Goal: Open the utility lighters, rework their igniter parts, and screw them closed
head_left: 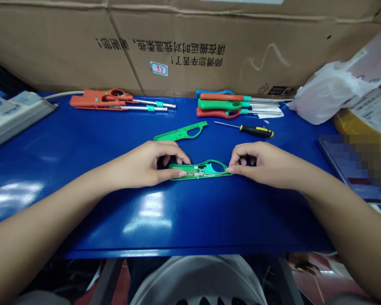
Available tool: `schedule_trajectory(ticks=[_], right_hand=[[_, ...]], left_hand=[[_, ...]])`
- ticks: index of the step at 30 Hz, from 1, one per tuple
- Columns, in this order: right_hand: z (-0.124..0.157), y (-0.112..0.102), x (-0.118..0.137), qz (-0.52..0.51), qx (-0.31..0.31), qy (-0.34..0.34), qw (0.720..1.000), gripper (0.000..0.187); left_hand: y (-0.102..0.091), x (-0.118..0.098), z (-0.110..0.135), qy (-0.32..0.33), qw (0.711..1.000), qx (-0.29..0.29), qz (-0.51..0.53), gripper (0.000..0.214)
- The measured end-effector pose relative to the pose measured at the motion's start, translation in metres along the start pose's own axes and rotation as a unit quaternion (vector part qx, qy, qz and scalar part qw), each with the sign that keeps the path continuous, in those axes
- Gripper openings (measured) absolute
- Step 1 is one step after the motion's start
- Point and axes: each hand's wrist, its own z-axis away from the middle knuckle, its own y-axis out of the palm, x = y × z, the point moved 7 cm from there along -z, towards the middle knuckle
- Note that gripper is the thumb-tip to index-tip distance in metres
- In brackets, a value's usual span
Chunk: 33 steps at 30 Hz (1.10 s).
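Green plastic handle shell (200, 170), open side up with small metal and white parts inside, lies flat on the blue table (82, 161) in the middle of the head view. The left hand (146, 164) pinches its left end between thumb and curled fingers, and the right hand (262, 163) closes its fingertips on the right tip. Just behind it lies a matching green plastic cover half (180, 133), and a black-and-yellow-handled screwdriver (255, 131) lies near, behind the right hand.

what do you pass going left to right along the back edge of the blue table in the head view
power strip → orange lighters → pile of green, orange and blue lighters → white plastic bag
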Motion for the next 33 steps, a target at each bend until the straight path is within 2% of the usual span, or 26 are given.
schedule_trajectory(ticks=[5,14,21,33], right_hand=[[0.002,-0.002,0.003,-0.003,0.011,-0.008,1.000,0.031],[0.003,-0.009,0.000,-0.005,0.044,-0.005,0.999,0.033],[0.001,-0.005,-0.004,-0.011,0.035,0.018,0.999,0.033],[-0.002,-0.004,-0.004,-0.035,0.013,0.011,0.999,0.045]], left_hand=[[0.001,0.001,0.001,-0.004,1.000,0.016,0.002,0.030],[-0.007,0.009,0.006,-0.058,0.993,0.100,0.015,0.042],[-0.008,0.003,0.001,-0.017,0.995,0.098,0.027,0.030],[-0.006,-0.002,0.000,0.023,0.996,0.081,0.035,0.029]])
